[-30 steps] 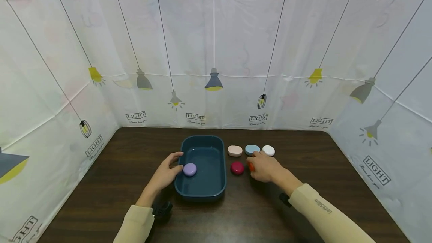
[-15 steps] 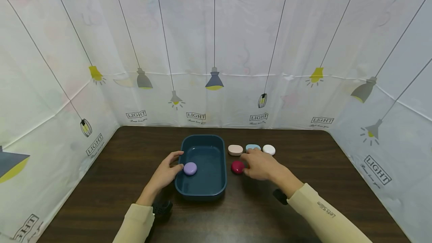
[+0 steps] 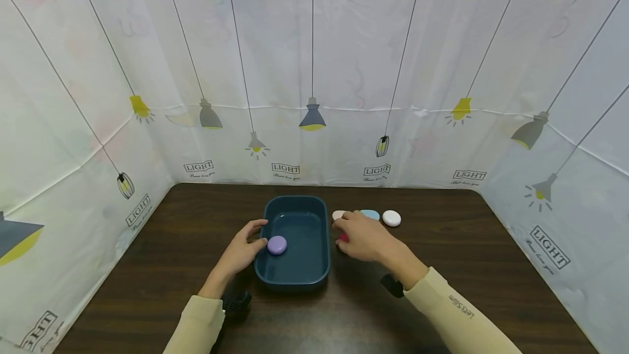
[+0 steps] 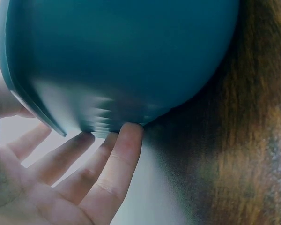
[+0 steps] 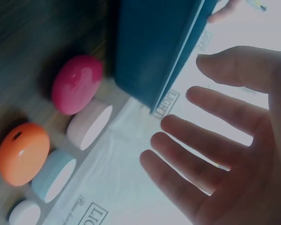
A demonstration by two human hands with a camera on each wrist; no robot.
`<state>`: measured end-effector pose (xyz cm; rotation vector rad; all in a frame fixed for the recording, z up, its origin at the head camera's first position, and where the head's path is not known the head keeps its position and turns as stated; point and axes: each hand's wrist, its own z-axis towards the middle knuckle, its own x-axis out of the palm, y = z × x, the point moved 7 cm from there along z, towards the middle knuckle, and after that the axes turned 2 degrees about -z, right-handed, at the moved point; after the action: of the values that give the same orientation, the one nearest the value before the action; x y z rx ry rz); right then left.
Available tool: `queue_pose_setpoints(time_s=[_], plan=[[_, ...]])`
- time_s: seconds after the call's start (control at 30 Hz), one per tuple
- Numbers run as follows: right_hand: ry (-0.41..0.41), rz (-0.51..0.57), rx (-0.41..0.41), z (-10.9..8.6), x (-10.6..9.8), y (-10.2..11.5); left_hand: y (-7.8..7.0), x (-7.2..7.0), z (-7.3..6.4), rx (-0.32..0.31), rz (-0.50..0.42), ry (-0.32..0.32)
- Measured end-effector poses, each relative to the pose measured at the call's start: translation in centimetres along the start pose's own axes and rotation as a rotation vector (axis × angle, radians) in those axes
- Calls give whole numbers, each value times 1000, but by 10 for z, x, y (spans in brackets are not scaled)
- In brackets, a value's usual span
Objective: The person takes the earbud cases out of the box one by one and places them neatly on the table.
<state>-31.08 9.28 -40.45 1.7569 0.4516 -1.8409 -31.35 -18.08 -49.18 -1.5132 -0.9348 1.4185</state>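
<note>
A deep dark-teal bin [image 3: 314, 277] stands mid-table, with a round lilac piece [image 3: 277, 245] inside near its left wall. My left hand [image 3: 241, 250] holds the bin's left rim; in the left wrist view several fingers [image 4: 124, 159] lie against the outer wall. Right of the bin, my right hand [image 3: 366, 236] reaches over a glossy crimson pebble-shaped piece [image 5: 77, 84], largely covering it in the head view. Its fingers [image 5: 196, 136] spread apart in the right wrist view, holding nothing. An orange rounded piece [image 5: 23, 154] with a small dark slot sits beside the crimson one.
A pale pink oval piece [image 3: 338, 215], a light blue oval piece [image 3: 370, 214] and a white round piece [image 3: 391, 218] stand in a row behind. The dark wooden table [image 3: 147, 266] meets a lamp-printed white sheet [image 3: 344, 42] at its back.
My right hand has moved left from the orange piece to the crimson one, now partly covering the pale pink piece. The left hand and bin have stayed put.
</note>
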Motion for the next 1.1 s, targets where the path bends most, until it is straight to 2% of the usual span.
queue_pose_setpoints(time_s=[0.23, 0.6, 0.83, 1.1], plan=[[-79, 27, -57, 7, -4, 16, 0, 0, 0, -1, 4, -1], [-106, 54, -108, 29, -3, 36, 1, 0, 1, 17, 9, -1], [-106, 96, -180, 43, 8, 49, 1, 0, 0, 12, 11, -4], [-77, 101, -199, 61, 27, 57, 0, 0, 0, 5, 0, 2]])
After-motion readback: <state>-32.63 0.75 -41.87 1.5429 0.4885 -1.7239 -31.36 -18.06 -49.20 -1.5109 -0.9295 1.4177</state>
